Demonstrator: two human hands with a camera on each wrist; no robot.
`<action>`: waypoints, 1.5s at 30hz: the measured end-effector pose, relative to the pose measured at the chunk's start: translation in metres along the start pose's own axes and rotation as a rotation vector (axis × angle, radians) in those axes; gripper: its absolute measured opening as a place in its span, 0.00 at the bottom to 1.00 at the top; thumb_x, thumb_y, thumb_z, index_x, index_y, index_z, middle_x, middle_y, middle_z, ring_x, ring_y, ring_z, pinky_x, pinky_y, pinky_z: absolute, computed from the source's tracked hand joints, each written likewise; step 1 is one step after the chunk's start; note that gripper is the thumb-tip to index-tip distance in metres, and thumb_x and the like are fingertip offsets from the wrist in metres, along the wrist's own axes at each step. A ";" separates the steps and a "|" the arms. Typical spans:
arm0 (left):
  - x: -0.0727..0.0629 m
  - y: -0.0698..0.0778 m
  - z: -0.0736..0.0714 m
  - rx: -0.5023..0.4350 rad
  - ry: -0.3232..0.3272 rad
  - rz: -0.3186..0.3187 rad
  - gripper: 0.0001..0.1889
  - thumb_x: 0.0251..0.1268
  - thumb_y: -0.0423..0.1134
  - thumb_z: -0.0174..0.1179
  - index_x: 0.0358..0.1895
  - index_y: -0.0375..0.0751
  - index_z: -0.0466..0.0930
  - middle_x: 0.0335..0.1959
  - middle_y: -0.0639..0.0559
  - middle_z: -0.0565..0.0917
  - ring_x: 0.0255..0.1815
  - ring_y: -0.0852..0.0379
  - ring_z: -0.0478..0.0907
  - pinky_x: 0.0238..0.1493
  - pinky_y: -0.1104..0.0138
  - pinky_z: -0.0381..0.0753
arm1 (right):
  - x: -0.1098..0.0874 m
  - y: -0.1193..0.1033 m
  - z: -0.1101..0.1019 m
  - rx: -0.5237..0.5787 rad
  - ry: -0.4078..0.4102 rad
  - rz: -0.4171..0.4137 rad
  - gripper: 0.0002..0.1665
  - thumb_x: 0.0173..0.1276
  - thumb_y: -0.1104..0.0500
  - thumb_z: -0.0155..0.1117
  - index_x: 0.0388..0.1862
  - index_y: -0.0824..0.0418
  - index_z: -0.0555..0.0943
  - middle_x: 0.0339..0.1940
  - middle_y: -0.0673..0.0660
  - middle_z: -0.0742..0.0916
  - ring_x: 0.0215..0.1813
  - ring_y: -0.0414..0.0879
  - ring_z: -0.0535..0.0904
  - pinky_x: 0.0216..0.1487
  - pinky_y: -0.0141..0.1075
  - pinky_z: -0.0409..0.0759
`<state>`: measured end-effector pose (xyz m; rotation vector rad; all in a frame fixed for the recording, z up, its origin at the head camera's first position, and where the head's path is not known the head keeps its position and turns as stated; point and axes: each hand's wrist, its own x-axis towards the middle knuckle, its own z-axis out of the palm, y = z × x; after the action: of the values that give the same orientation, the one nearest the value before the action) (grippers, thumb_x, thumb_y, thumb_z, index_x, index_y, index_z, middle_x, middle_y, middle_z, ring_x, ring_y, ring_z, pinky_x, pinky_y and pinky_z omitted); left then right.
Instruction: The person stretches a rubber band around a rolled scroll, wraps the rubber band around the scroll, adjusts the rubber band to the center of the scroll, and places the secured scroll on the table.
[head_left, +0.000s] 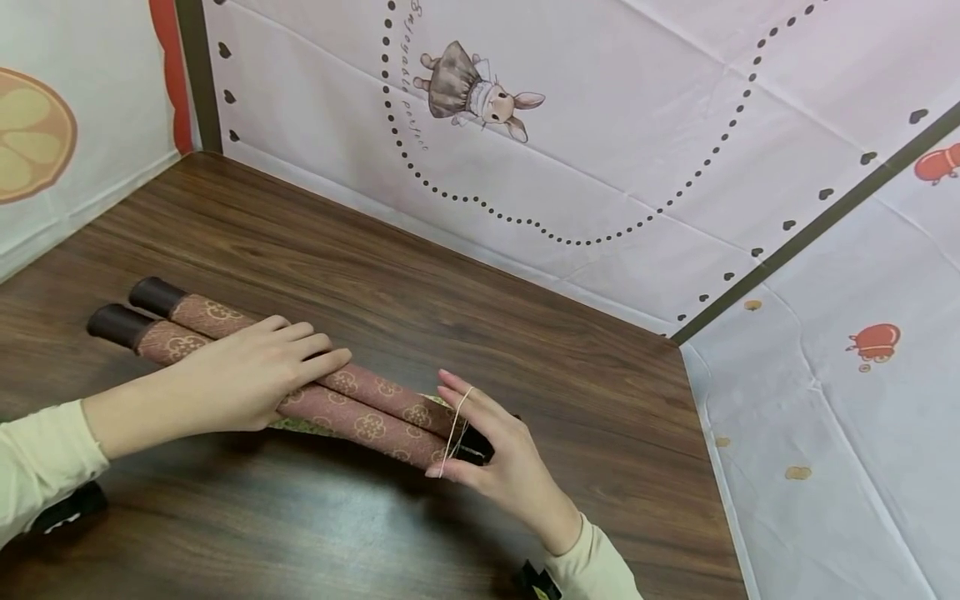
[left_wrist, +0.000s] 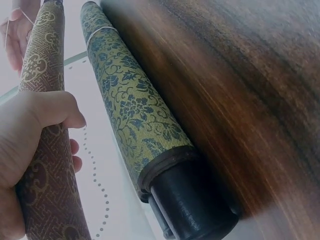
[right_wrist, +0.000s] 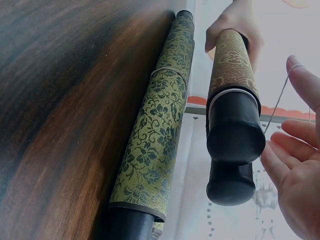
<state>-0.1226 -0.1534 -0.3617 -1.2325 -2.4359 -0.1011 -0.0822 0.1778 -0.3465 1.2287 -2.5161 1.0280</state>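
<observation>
My left hand grips a rolled scroll near its middle. It is reddish-brown with gold flower patterns, in two rolls side by side with dark end knobs. The left wrist view shows the thumb curled over the roll. At the scroll's right end, my right hand has its fingers and thumb spread, stretching a thin pale elastic band between them. Below, a green scroll with dark blue flowers lies on the table, a pale band round it; in the head view it is mostly hidden.
The dark wood table is bordered by printed cloth walls at the back and sides. Black wrist straps show by both sleeves. Table surface shows in front of the scrolls and behind them.
</observation>
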 end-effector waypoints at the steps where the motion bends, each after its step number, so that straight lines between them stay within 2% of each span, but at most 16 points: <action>1: 0.000 0.000 0.000 0.000 0.001 0.001 0.42 0.24 0.39 0.79 0.57 0.40 0.78 0.46 0.50 0.83 0.46 0.50 0.78 0.45 0.55 0.79 | 0.000 0.000 0.000 -0.006 0.004 -0.008 0.52 0.46 0.56 0.80 0.72 0.60 0.70 0.73 0.58 0.75 0.74 0.48 0.72 0.72 0.36 0.72; 5: -0.001 0.002 0.000 -0.002 0.000 0.000 0.42 0.23 0.39 0.79 0.57 0.40 0.79 0.46 0.50 0.83 0.46 0.50 0.78 0.45 0.56 0.78 | 0.001 -0.002 0.001 -0.028 0.054 -0.038 0.52 0.43 0.57 0.81 0.70 0.62 0.72 0.70 0.59 0.78 0.71 0.48 0.75 0.68 0.35 0.77; 8: -0.001 0.004 0.001 -0.009 0.003 0.006 0.42 0.22 0.39 0.78 0.57 0.40 0.79 0.46 0.50 0.83 0.46 0.51 0.78 0.45 0.57 0.78 | 0.003 -0.002 0.003 -0.016 0.148 -0.080 0.48 0.42 0.59 0.80 0.66 0.63 0.75 0.64 0.62 0.82 0.63 0.50 0.82 0.57 0.32 0.83; 11: 0.000 0.006 0.001 -0.016 0.005 0.017 0.43 0.22 0.39 0.77 0.57 0.40 0.78 0.45 0.51 0.83 0.46 0.52 0.78 0.44 0.57 0.77 | 0.005 -0.003 0.005 -0.017 0.255 -0.138 0.42 0.46 0.58 0.79 0.63 0.66 0.78 0.60 0.66 0.84 0.55 0.51 0.86 0.46 0.29 0.86; 13: 0.001 0.007 0.001 -0.018 0.007 0.019 0.43 0.22 0.38 0.77 0.57 0.40 0.78 0.45 0.51 0.83 0.46 0.52 0.78 0.44 0.57 0.77 | 0.007 -0.005 0.007 -0.029 0.294 -0.151 0.42 0.49 0.56 0.77 0.64 0.68 0.76 0.61 0.67 0.83 0.56 0.52 0.86 0.47 0.29 0.86; 14: 0.001 0.008 0.000 -0.019 0.007 0.017 0.43 0.22 0.38 0.77 0.57 0.40 0.78 0.45 0.51 0.83 0.46 0.51 0.78 0.44 0.57 0.78 | 0.007 -0.006 0.008 -0.042 0.300 -0.147 0.44 0.48 0.54 0.77 0.65 0.68 0.75 0.63 0.66 0.82 0.58 0.52 0.85 0.50 0.30 0.86; 17: 0.001 0.008 0.000 -0.018 0.004 0.007 0.42 0.23 0.38 0.77 0.57 0.40 0.78 0.46 0.50 0.83 0.46 0.51 0.78 0.45 0.57 0.78 | 0.008 -0.010 0.009 -0.084 0.270 -0.102 0.55 0.42 0.52 0.80 0.70 0.67 0.70 0.69 0.63 0.78 0.67 0.52 0.79 0.61 0.33 0.81; 20: 0.001 0.007 -0.002 -0.012 0.000 -0.003 0.42 0.23 0.38 0.77 0.57 0.39 0.78 0.46 0.50 0.83 0.46 0.50 0.78 0.45 0.56 0.78 | 0.008 -0.015 0.009 -0.140 0.191 -0.045 0.65 0.35 0.51 0.83 0.75 0.65 0.64 0.75 0.61 0.72 0.73 0.51 0.73 0.70 0.34 0.74; 25: 0.001 0.005 -0.005 0.000 -0.010 -0.025 0.44 0.22 0.40 0.80 0.58 0.39 0.78 0.46 0.50 0.83 0.46 0.49 0.78 0.46 0.55 0.79 | 0.007 -0.020 0.009 -0.226 0.120 -0.004 0.70 0.34 0.49 0.83 0.77 0.64 0.59 0.77 0.61 0.68 0.74 0.52 0.71 0.71 0.36 0.74; 31: 0.001 0.005 -0.007 -0.012 -0.034 -0.082 0.42 0.26 0.36 0.77 0.58 0.39 0.77 0.46 0.47 0.82 0.47 0.46 0.79 0.47 0.52 0.80 | 0.006 -0.026 0.009 -0.227 0.150 0.062 0.68 0.34 0.48 0.84 0.76 0.61 0.62 0.77 0.58 0.70 0.75 0.51 0.70 0.71 0.40 0.74; 38: 0.000 0.005 -0.006 -0.011 -0.002 -0.140 0.41 0.26 0.35 0.77 0.58 0.38 0.77 0.44 0.45 0.82 0.45 0.44 0.79 0.45 0.51 0.79 | 0.003 -0.036 0.009 -0.207 0.197 0.227 0.69 0.34 0.46 0.84 0.77 0.57 0.60 0.78 0.53 0.68 0.76 0.48 0.68 0.73 0.41 0.71; 42: -0.001 0.006 -0.007 -0.012 0.020 -0.178 0.44 0.23 0.35 0.78 0.59 0.37 0.76 0.43 0.44 0.82 0.45 0.43 0.79 0.44 0.51 0.78 | 0.002 -0.042 0.009 -0.199 0.262 0.330 0.69 0.36 0.47 0.83 0.78 0.57 0.59 0.79 0.52 0.67 0.78 0.47 0.65 0.76 0.41 0.67; 45: -0.001 0.007 -0.008 -0.008 0.050 -0.198 0.44 0.23 0.32 0.75 0.60 0.36 0.76 0.43 0.43 0.83 0.44 0.42 0.79 0.44 0.50 0.78 | 0.002 -0.046 0.009 -0.204 0.327 0.379 0.68 0.37 0.48 0.83 0.78 0.58 0.59 0.78 0.54 0.68 0.76 0.50 0.68 0.72 0.44 0.71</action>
<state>-0.1140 -0.1520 -0.3560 -0.9766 -2.5097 -0.1960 -0.0479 0.1517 -0.3289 0.4911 -2.5555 0.9209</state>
